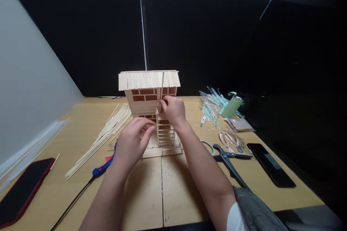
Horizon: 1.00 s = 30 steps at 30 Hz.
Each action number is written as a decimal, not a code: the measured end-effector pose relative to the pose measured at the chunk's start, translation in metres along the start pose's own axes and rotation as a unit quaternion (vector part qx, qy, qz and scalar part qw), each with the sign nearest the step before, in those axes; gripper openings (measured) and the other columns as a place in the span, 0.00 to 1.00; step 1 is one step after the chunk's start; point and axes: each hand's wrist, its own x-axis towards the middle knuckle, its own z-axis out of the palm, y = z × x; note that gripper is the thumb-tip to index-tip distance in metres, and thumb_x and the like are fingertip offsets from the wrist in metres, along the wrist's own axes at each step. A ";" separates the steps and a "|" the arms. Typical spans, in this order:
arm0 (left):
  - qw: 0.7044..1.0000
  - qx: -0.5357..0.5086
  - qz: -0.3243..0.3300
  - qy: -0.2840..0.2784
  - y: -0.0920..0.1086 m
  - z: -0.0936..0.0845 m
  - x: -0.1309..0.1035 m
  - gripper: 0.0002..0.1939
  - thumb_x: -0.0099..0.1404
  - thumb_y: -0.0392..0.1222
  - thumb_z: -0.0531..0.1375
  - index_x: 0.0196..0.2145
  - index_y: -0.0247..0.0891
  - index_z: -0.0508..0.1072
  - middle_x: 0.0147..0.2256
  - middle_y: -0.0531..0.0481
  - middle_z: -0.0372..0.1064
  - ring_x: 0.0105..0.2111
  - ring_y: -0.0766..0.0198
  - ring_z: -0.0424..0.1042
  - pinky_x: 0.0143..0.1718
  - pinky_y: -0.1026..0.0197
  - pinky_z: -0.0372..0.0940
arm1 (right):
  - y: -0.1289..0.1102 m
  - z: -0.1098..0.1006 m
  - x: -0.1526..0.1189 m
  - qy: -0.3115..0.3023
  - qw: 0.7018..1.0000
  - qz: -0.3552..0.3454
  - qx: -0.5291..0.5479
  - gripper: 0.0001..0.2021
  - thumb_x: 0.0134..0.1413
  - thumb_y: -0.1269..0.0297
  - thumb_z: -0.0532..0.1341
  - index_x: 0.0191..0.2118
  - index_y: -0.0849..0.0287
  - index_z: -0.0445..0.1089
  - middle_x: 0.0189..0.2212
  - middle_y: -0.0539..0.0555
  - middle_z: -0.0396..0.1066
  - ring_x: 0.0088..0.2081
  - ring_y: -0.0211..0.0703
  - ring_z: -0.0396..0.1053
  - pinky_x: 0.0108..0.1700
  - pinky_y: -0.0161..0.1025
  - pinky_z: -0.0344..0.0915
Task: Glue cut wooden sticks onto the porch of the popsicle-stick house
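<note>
A small house model [146,106] built of thin wooden sticks stands upright on the table, with a slanted stick roof, two storeys and a ladder-like part at the lower right. My right hand [173,110] is closed in a pinch at the upper storey, on a thin upright wooden stick [163,81] that crosses in front of the roof. Whether the stick is fixed to the house, I cannot tell. In front of the lower storey is my left hand [135,137], its thumb and fingers apart and nothing seen between them. It partly hides the lower left of the house.
Loose wooden sticks [103,137] and a blue corded tool [101,169] lie left; a red-edged phone [24,191] is nearer. On the right are large scissors [226,157], pink-handled pliers [227,140], a black phone [271,164], a green bottle [231,106] and plastic-wrapped teal items [210,106].
</note>
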 end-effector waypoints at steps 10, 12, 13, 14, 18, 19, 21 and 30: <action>0.989 0.064 -0.050 0.124 -0.003 0.032 0.071 0.11 0.68 0.43 0.60 0.38 0.38 0.82 0.35 0.47 0.81 0.33 0.58 0.78 0.38 0.57 0.69 | -0.002 -0.004 0.002 -0.020 0.999 -0.004 -0.026 0.15 0.69 0.58 0.59 0.37 0.58 0.81 0.35 0.58 0.82 0.35 0.46 0.77 0.35 0.38 0.57; 0.988 0.066 -0.062 0.126 -0.003 0.040 0.081 0.10 0.67 0.42 0.61 0.39 0.39 0.82 0.37 0.46 0.82 0.33 0.57 0.79 0.40 0.55 0.69 | -0.002 -0.005 0.002 -0.023 0.999 -0.005 -0.026 0.15 0.69 0.58 0.59 0.37 0.58 0.81 0.35 0.58 0.82 0.35 0.47 0.77 0.34 0.38 0.57; 0.988 0.063 -0.066 0.128 -0.004 0.043 0.084 0.10 0.67 0.42 0.62 0.39 0.39 0.83 0.37 0.45 0.82 0.34 0.56 0.79 0.41 0.54 0.70 | -0.001 -0.005 0.002 -0.024 0.999 -0.006 -0.026 0.15 0.69 0.59 0.58 0.37 0.57 0.81 0.34 0.59 0.82 0.34 0.47 0.77 0.34 0.38 0.57; 0.987 0.057 -0.067 0.131 -0.005 0.047 0.087 0.09 0.66 0.42 0.62 0.39 0.39 0.83 0.37 0.45 0.82 0.34 0.55 0.79 0.41 0.54 0.70 | -0.001 -0.005 0.002 -0.024 0.999 -0.007 -0.025 0.15 0.69 0.59 0.58 0.38 0.57 0.81 0.35 0.59 0.82 0.34 0.47 0.77 0.34 0.38 0.57; 0.986 0.034 -0.063 0.153 -0.008 0.056 0.093 0.09 0.66 0.42 0.62 0.38 0.38 0.82 0.36 0.45 0.82 0.35 0.55 0.79 0.41 0.53 0.70 | 0.000 -0.005 0.002 -0.023 0.999 -0.007 -0.022 0.15 0.69 0.60 0.57 0.39 0.57 0.81 0.35 0.59 0.82 0.35 0.48 0.77 0.34 0.38 0.58; 0.984 0.032 -0.063 0.161 -0.008 0.057 0.094 0.09 0.66 0.42 0.62 0.38 0.38 0.82 0.35 0.45 0.82 0.34 0.56 0.79 0.41 0.54 0.70 | 0.000 -0.005 0.003 -0.023 1.000 -0.006 -0.021 0.15 0.69 0.60 0.57 0.39 0.57 0.81 0.35 0.59 0.82 0.35 0.48 0.77 0.34 0.38 0.58; 0.982 0.029 -0.066 0.174 -0.009 0.060 0.095 0.09 0.65 0.42 0.63 0.37 0.38 0.82 0.34 0.46 0.81 0.34 0.57 0.78 0.40 0.55 0.70 | 0.000 -0.004 0.003 -0.023 1.000 -0.005 -0.017 0.15 0.69 0.60 0.57 0.39 0.57 0.81 0.35 0.59 0.82 0.35 0.48 0.77 0.33 0.38 0.59; 0.972 -0.063 -0.102 0.202 -0.004 0.064 0.096 0.07 0.62 0.43 0.65 0.34 0.38 0.82 0.30 0.49 0.80 0.28 0.62 0.75 0.35 0.60 0.68 | 0.003 -0.009 0.003 -0.017 0.999 -0.048 0.005 0.14 0.70 0.63 0.56 0.39 0.59 0.80 0.37 0.58 0.81 0.38 0.46 0.76 0.38 0.36 0.61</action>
